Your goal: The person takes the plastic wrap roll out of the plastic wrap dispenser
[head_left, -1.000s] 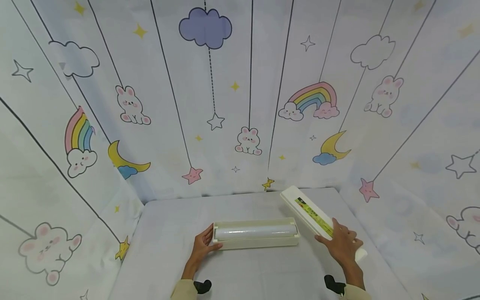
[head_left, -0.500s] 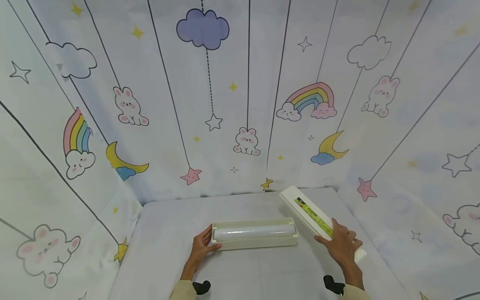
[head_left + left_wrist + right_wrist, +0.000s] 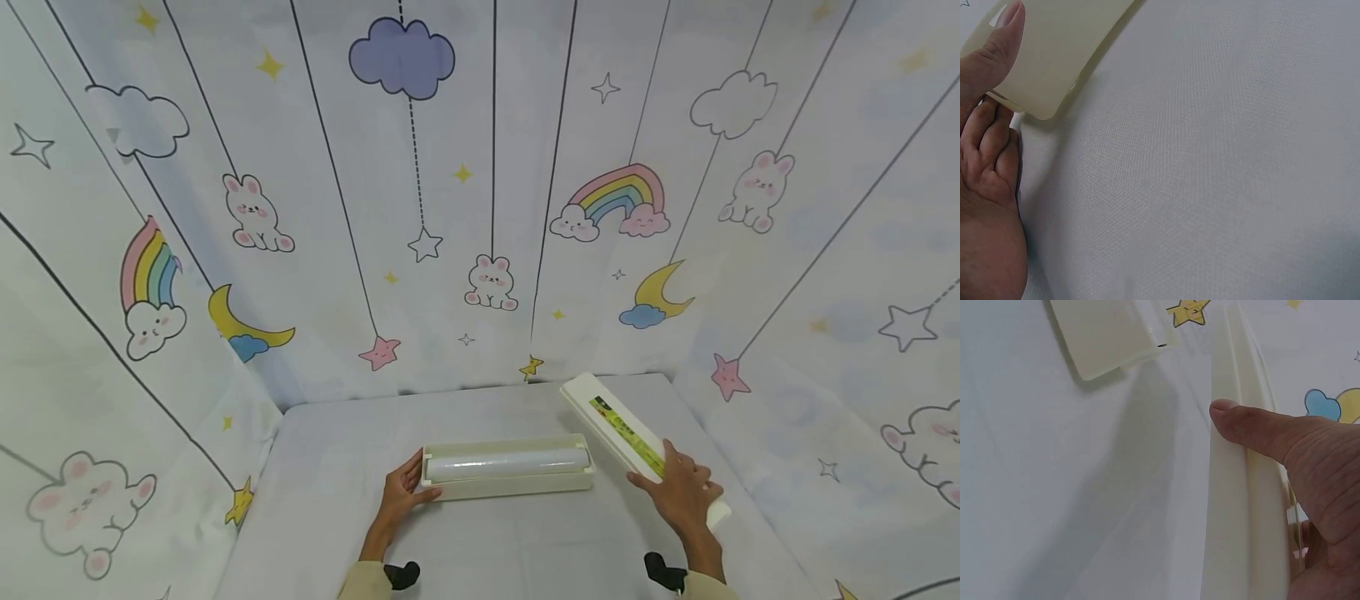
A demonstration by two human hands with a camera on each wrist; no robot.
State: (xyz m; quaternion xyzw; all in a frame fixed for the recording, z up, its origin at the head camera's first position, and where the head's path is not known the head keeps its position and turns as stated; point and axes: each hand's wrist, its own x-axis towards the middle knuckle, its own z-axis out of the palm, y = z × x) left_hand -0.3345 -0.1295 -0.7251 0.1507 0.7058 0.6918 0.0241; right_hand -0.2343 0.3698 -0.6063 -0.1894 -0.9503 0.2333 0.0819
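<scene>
A long cream cling film box [image 3: 517, 487] lies on the table with its top off, and a shiny roll of cling film [image 3: 510, 463] fills it lengthwise. At its left end my left hand [image 3: 397, 500] grips the box, thumb along the front wall [image 3: 1054, 56] and fingers round the end. My right hand [image 3: 684, 492] holds the white lid [image 3: 581, 393] by its near part, slanting away to the right of the box. Along the lid's top runs a green and yellow label [image 3: 628, 435]. In the right wrist view the thumb [image 3: 1254, 428] presses the lid's side edge.
A white cloth covers the table [image 3: 330, 450]. Behind and on both sides hang white curtains [image 3: 450, 350] printed with bunnies, stars, clouds and rainbows. Black straps [image 3: 402, 575] sit at the wrists, by beige sleeves [image 3: 366, 581].
</scene>
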